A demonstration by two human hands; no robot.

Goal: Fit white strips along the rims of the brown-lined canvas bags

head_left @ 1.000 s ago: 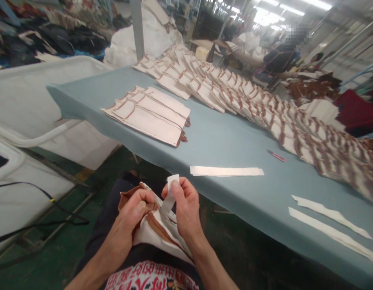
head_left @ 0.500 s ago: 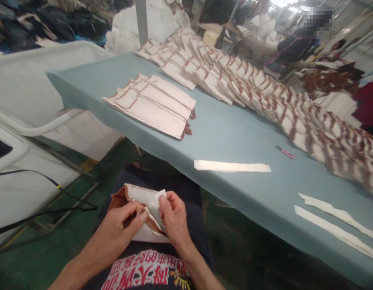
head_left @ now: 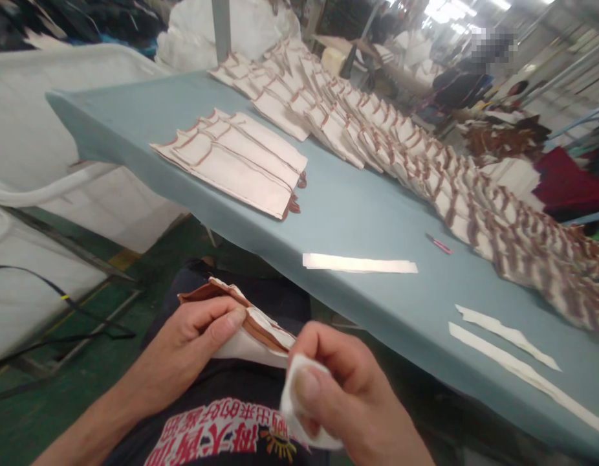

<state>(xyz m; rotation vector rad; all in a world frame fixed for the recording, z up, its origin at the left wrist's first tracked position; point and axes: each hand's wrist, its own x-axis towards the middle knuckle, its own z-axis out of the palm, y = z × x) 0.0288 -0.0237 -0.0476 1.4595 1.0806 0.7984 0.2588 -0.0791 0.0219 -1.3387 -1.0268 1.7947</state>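
On my lap lies a cream fabric piece with brown lining, looking like a small sewn pouch. My left hand pinches its edge between thumb and fingers. A white strip piece is gripped under the thumb of my right hand, partly curled round the fingers. That hand is raised close to the camera, at the pouch's right end; whether it also touches the pouch I cannot tell. Similar pouches lie overlapped on the table, with brown tabs at their right ends.
A blue-green covered table stands ahead. Long overlapping rows of pouches run along its far side. White strips lie near the front edge, more strips to the right. A pink-handled tool lies between. White bins stand left.
My right hand has moved right and towards the camera with the white strip piece, away from the pouch's middle. My left hand still pinches the pouch, now turned more edge-on. The view has shifted slightly.
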